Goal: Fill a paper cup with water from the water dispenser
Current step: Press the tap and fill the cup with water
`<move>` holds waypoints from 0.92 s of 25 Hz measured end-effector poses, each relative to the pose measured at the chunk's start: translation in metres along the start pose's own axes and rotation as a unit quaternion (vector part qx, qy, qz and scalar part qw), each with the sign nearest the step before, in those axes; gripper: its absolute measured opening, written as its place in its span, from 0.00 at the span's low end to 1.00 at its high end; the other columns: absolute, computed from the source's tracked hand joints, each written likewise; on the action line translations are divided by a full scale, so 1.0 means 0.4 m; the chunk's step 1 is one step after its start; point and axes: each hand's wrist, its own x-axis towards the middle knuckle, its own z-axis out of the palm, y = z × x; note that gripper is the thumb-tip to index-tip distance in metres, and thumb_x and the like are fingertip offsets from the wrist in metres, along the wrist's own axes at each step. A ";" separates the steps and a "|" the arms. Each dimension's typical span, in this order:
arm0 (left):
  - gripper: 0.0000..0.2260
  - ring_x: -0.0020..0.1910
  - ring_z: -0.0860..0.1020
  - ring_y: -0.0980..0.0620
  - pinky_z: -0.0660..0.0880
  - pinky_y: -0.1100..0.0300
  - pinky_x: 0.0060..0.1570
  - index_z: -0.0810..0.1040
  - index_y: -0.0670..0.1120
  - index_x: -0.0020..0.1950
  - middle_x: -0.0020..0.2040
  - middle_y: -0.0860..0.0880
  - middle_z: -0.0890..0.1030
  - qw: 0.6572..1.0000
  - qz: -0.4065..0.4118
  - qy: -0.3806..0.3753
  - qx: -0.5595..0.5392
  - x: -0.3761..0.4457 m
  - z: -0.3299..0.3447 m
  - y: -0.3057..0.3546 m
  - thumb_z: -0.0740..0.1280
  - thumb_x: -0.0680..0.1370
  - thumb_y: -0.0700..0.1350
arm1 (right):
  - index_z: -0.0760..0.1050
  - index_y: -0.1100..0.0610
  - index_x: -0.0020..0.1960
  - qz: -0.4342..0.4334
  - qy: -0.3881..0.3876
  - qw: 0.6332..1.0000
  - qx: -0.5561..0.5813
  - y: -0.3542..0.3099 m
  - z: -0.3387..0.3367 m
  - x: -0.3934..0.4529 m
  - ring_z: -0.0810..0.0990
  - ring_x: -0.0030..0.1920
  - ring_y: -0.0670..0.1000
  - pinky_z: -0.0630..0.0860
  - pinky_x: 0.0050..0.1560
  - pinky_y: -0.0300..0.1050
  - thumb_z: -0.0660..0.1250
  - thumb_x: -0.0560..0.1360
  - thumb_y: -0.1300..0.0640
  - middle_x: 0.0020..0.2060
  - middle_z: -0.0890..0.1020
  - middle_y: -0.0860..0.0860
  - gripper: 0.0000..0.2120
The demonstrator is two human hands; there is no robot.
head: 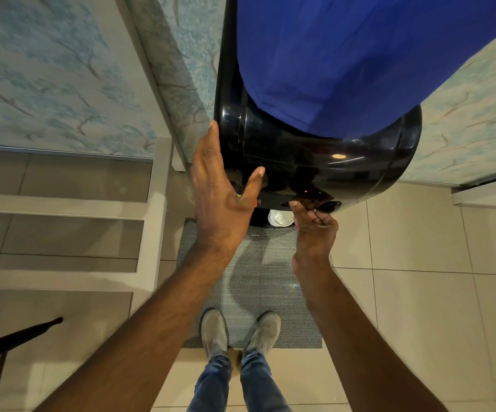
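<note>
Dispensing appears to be the step in hand, judged from the head view, the only view supplied. The water dispenser (315, 162), a glossy black body under a blue-covered bottle (345, 60), stands against the wall. The left hand (223, 203) lies flat and spread wide against the dispenser's left side, holding nothing, apparently steadying the unit. The right hand (315, 224) is curled narrow at the front lip, fingers at a dark tap knob (330, 206); whether it is pressing cannot be told. The paper cup (281, 217) sits in the recess below, between the two hands and held by neither, its white rim and interior partly visible; its water level cannot be read. To do this step well, in my judgement: keep the cup directly beneath the spout, press steadily, watch the level, and release before the brim, since the overhang hides much of the cup. Count: one dispenser, one bottle, one cup, one knob seen, two small indicator lights, one grey floor mat (249, 281), two shoes, one dark rod at lower left.
</note>
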 end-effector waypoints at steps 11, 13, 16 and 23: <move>0.42 0.79 0.64 0.49 0.66 0.51 0.77 0.52 0.52 0.84 0.80 0.46 0.62 1.000 -0.005 0.000 0.003 0.000 -0.001 0.005 0.72 0.78 0.56 | 0.71 0.78 0.64 0.007 -0.006 1.000 -0.011 -0.009 -0.002 -0.007 0.81 0.50 0.54 0.76 0.71 0.62 0.79 0.71 0.67 0.51 0.82 0.66 0.28; 0.42 0.79 0.64 0.49 0.66 0.51 0.77 0.51 0.51 0.84 0.79 0.46 0.62 1.000 -0.006 -0.002 0.002 0.000 -0.001 0.006 0.72 0.78 0.55 | 0.71 0.78 0.64 0.008 -0.006 1.000 -0.008 -0.010 -0.001 -0.008 0.80 0.50 0.55 0.76 0.71 0.62 0.79 0.71 0.67 0.50 0.81 0.64 0.29; 0.41 0.79 0.63 0.49 0.65 0.54 0.77 0.52 0.51 0.84 0.79 0.45 0.62 1.000 -0.005 -0.003 -0.003 -0.001 -0.002 0.006 0.72 0.78 0.55 | 0.70 0.78 0.65 0.008 -0.009 1.000 0.000 -0.008 -0.001 -0.010 0.80 0.51 0.55 0.76 0.71 0.63 0.79 0.71 0.67 0.50 0.80 0.63 0.30; 0.41 0.80 0.62 0.50 0.66 0.51 0.77 0.51 0.51 0.84 0.80 0.46 0.61 1.000 -0.005 -0.006 0.003 -0.002 -0.004 0.006 0.72 0.78 0.56 | 0.72 0.76 0.62 0.012 -0.012 1.000 -0.002 -0.008 -0.003 -0.011 0.84 0.53 0.53 0.77 0.71 0.60 0.79 0.71 0.67 0.53 0.83 0.66 0.26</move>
